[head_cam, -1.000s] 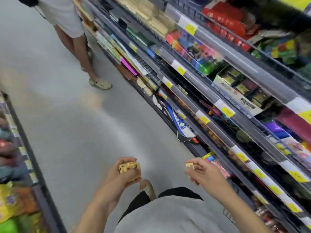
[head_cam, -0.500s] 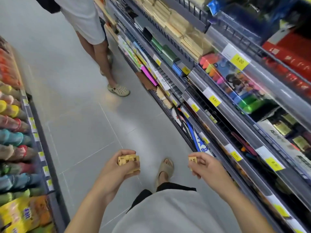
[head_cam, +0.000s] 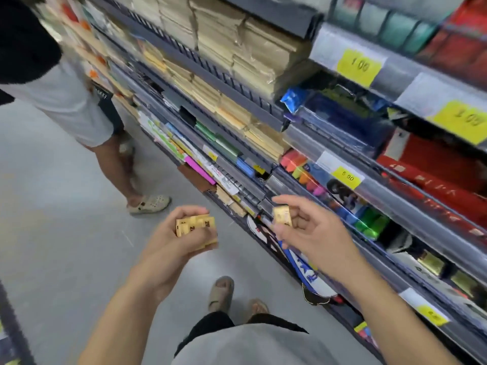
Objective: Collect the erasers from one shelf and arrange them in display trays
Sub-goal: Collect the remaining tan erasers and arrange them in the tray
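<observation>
a: left hand (head_cam: pixel 181 241) up in front of the chest, fingers curled round a small stack of yellow erasers (head_cam: pixel 196 229), dark print on the wrappers, too blurred to read.

b: and the right hand (head_cam: pixel 305 230)?

a: pinching one single eraser (head_cam: pixel 282 217), thumb and fingertips on it, raised just off the front edge of the shelving (head_cam: pixel 237 90) on the right. the two hands sit near each other, not touching.

b: what's on those shelves?

a: brown paper packs (head_cam: pixel 253 56) stacked along the upper tiers, bright highlighters (head_cam: pixel 308 177) behind a clear front rail lower down, yellow price tags (head_cam: pixel 359 67) clipped on the rail edges, red boxes (head_cam: pixel 432 175) at the far right.

b: anyone else about?

a: a second person (head_cam: pixel 66 101) standing up the aisle, top left, light shorts, pale clog (head_cam: pixel 150 204) flat on the grey floor (head_cam: pixel 52 219). the wearer's own sandalled feet (head_cam: pixel 221 293) show at the bottom, below the hands.

b: any display tray in shot?

a: can't make one out, too much blur along the lower shelves.
</observation>
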The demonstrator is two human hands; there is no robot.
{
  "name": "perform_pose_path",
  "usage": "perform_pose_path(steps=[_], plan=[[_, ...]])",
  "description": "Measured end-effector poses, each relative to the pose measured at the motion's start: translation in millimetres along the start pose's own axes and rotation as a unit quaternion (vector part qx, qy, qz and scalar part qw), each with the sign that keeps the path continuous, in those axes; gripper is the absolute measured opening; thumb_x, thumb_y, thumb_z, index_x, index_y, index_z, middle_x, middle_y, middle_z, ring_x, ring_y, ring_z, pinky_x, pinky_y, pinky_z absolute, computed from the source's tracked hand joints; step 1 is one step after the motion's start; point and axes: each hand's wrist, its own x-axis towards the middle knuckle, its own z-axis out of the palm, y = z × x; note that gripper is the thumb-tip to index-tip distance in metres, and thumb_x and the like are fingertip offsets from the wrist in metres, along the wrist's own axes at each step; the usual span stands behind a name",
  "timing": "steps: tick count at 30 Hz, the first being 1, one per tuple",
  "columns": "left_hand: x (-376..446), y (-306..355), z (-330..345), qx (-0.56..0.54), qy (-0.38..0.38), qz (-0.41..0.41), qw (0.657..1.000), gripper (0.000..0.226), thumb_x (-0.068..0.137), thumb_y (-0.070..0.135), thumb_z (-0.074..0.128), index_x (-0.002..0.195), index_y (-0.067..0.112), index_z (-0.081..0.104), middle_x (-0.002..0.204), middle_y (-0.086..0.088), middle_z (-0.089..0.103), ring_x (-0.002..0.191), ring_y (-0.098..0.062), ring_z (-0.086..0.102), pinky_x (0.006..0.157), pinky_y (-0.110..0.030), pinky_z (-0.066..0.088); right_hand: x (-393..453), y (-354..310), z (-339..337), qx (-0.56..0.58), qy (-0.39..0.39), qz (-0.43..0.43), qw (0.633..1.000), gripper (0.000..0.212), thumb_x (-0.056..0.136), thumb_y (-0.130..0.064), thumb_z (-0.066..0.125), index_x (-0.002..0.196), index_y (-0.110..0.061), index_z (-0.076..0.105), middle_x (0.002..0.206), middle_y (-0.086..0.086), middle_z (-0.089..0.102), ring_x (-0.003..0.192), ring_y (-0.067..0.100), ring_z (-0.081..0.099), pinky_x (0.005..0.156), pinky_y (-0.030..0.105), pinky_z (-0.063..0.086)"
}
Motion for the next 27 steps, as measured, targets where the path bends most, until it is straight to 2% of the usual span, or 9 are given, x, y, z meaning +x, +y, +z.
perform_pose_path(steps=[4, 7, 11, 14, 16, 20, 23, 25, 27], plan=[[44.8, 64.3, 29.6, 0.039, -0.122, 0.047, 0.991, 0.041, 0.061, 0.015, 0.089, 0.099, 0.022, 0.077, 0.085, 0.001, 0.073, 0.074, -0.019, 0.074, 0.070, -0.027, 0.061, 4.5, -42.5, -13.4, 0.025, 0.084, -0.022, 0.996, 0.039, 0.081, -0.017, 0.079, 0.114, -0.035, 0.068, 0.089, 0.005, 0.071, 0.073, 0.023, 0.071, 0.075, 0.034, 0.061], [62.0, 106.2, 62.2, 0.070, -0.205, 0.082, 0.973, 0.038, 0.064, 0.011, 0.087, 0.098, 0.025, 0.076, 0.084, -0.002, 0.074, 0.072, -0.022, 0.074, 0.068, -0.030, 0.063, -5.3, -68.3, -22.9, 0.043, 0.122, -0.037, 0.991, 0.049, 0.082, -0.006, 0.078, 0.121, -0.032, 0.066, 0.101, 0.018, 0.068, 0.081, 0.028, 0.071, 0.078, 0.033, 0.058], [67.9, 146.5, 107.0, 0.090, -0.313, 0.124, 0.937, 0.045, 0.059, 0.025, 0.088, 0.102, 0.028, 0.076, 0.084, 0.001, 0.075, 0.076, -0.022, 0.075, 0.075, -0.028, 0.062, -25.7, -95.8, -32.5, 0.026, 0.222, -0.048, 0.974, 0.051, 0.080, -0.010, 0.078, 0.124, -0.030, 0.062, 0.093, 0.013, 0.074, 0.086, 0.030, 0.074, 0.083, 0.059, 0.056], [64.2, 164.4, 139.6, 0.109, -0.385, 0.147, 0.904, 0.046, 0.060, 0.030, 0.089, 0.104, 0.031, 0.075, 0.086, 0.003, 0.075, 0.079, -0.023, 0.076, 0.081, -0.038, 0.062, -44.7, -112.9, -40.4, -0.004, 0.289, -0.068, 0.955, 0.048, 0.077, -0.018, 0.081, 0.120, -0.029, 0.062, 0.095, 0.005, 0.073, 0.083, 0.021, 0.072, 0.078, 0.038, 0.058], [59.3, 172.1, 161.8, 0.115, -0.424, 0.159, 0.884, 0.046, 0.060, 0.031, 0.090, 0.104, 0.032, 0.076, 0.088, 0.005, 0.076, 0.080, -0.020, 0.076, 0.085, -0.045, 0.061, -58.7, -122.5, -46.9, -0.020, 0.326, -0.073, 0.942, 0.046, 0.074, -0.027, 0.083, 0.115, -0.031, 0.062, 0.096, 0.000, 0.071, 0.080, 0.017, 0.067, 0.075, 0.032, 0.054], [43.1, 181.7, 206.6, 0.107, -0.495, 0.170, 0.845, 0.044, 0.060, 0.027, 0.090, 0.102, 0.029, 0.076, 0.088, 0.004, 0.075, 0.080, -0.020, 0.075, 0.080, -0.035, 0.063, -86.3, -136.2, -62.1, -0.078, 0.394, -0.082, 0.912, 0.044, 0.085, -0.027, 0.075, 0.124, -0.034, 0.057, 0.103, -0.004, 0.066, 0.084, 0.023, 0.062, 0.075, 0.043, 0.055], [28.9, 185.0, 237.1, 0.103, -0.529, 0.180, 0.823, 0.043, 0.062, 0.026, 0.089, 0.102, 0.028, 0.075, 0.088, 0.003, 0.075, 0.079, -0.021, 0.075, 0.077, -0.035, 0.063, -103.6, -148.8, -76.5, -0.119, 0.422, -0.095, 0.894, 0.048, 0.091, -0.024, 0.070, 0.133, -0.042, 0.053, 0.110, -0.007, 0.061, 0.077, 0.018, 0.059, 0.071, 0.031, 0.051], [20.4, 186.3, 255.5, 0.098, -0.541, 0.185, 0.814, 0.043, 0.062, 0.026, 0.088, 0.102, 0.028, 0.075, 0.089, 0.001, 0.074, 0.080, -0.020, 0.074, 0.076, -0.034, 0.062, -113.5, -157.5, -88.8, -0.147, 0.429, -0.094, 0.886, 0.040, 0.093, -0.027, 0.070, 0.128, -0.042, 0.058, 0.105, -0.010, 0.063, 0.078, 0.020, 0.060, 0.070, 0.033, 0.052], [13.7, 188.6, 271.2, 0.093, -0.546, 0.191, 0.810, 0.042, 0.062, 0.026, 0.088, 0.102, 0.029, 0.075, 0.088, 0.001, 0.074, 0.079, -0.020, 0.074, 0.075, -0.031, 0.061, -122.2, -165.8, -104.3, -0.161, 0.437, -0.098, 0.879, 0.031, 0.092, -0.023, 0.073, 0.119, -0.035, 0.063, 0.098, -0.003, 0.064, 0.081, 0.026, 0.061, 0.073, 0.041, 0.054]])
